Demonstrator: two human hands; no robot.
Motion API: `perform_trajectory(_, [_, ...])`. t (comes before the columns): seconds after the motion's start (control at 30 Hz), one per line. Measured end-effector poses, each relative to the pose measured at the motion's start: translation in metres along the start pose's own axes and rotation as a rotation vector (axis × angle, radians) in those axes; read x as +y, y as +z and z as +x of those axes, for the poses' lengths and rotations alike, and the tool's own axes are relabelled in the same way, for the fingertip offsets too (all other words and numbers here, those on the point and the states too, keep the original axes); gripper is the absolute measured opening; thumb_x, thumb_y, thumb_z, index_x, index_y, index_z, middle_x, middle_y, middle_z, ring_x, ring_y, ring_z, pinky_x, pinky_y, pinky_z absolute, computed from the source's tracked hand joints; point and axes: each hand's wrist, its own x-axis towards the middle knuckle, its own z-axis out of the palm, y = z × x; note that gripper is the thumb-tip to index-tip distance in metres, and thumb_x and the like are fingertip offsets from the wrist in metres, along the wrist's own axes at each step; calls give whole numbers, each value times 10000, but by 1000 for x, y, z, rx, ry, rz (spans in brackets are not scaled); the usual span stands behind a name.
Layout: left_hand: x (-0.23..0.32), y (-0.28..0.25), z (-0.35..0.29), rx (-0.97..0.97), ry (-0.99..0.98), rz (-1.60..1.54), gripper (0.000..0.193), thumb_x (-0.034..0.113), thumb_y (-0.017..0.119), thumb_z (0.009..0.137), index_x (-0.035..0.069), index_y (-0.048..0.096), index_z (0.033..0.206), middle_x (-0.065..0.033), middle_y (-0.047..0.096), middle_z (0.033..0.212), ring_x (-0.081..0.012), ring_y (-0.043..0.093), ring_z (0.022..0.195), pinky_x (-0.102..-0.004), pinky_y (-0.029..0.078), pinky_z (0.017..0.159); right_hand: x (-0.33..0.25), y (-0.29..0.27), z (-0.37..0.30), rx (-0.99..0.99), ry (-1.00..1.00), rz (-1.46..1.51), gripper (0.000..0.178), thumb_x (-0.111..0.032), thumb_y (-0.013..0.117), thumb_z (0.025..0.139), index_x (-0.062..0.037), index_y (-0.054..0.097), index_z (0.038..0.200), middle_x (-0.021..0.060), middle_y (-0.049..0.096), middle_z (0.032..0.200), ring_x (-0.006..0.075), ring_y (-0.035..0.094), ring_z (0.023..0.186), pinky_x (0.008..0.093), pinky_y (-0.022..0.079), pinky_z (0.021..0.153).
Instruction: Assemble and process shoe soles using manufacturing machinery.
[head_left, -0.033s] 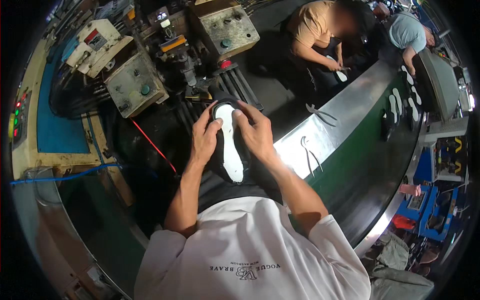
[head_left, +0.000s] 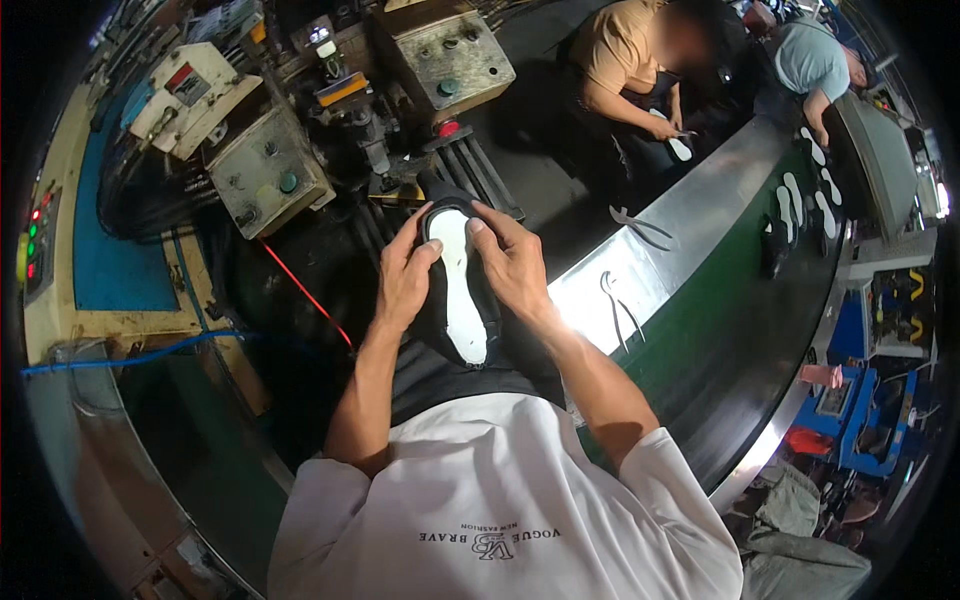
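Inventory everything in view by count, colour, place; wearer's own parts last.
Held shoe: one, black with white bottom, between both hands
Shoes on the green belt: about five, black with white bottoms, upper right
Pincers: two, metallic grey, on the metal ledge
Co-worker's shoe: one, white bottom, upper right
Co-workers: two, tan and light-blue tops, upper right
Control boxes: at least two, worn grey, upper left and top centre
Cable: one, red, left of the hands
Hose: one, blue, left
Shirt: one, white, lower centre
Left hand: one, bare, on the held shoe's left
Right hand: one, bare, on its right
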Motion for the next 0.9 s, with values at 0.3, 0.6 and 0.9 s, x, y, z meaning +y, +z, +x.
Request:
perform_trajectory(0.3, [10,2,9,-99,-8,107,571,192,600,1040,-59,547,1550,-196,671,1440,-242,627,1299,-353,473,1131,-3,-13,4,-137,3,27,588,-321,710,1059,-7,581,1539,210,752,1231,235,706,1077,362,547,963])
perform_trajectory(0.6, [-6,4,7,46,-16,18,500,322,587,1130,-32,622,1482,-205,653,1461,-283,622,1325,-380,472,1133,6,14,-6,-124,-25,-31,710,-321,782,1005,-60,517,1609,239,689,1318,321,638,1227,419,484,1079])
perform_trajectory(0.9, [-13,17,8,129,2,78,473,197,648,1075,-14,614,1497,-175,639,1442,-282,617,1324,-388,481,1139,20,17,0,-116,35,237,738,-268,799,974,-17,508,1604,253,669,1447,307,655,1240,391,519,1043])
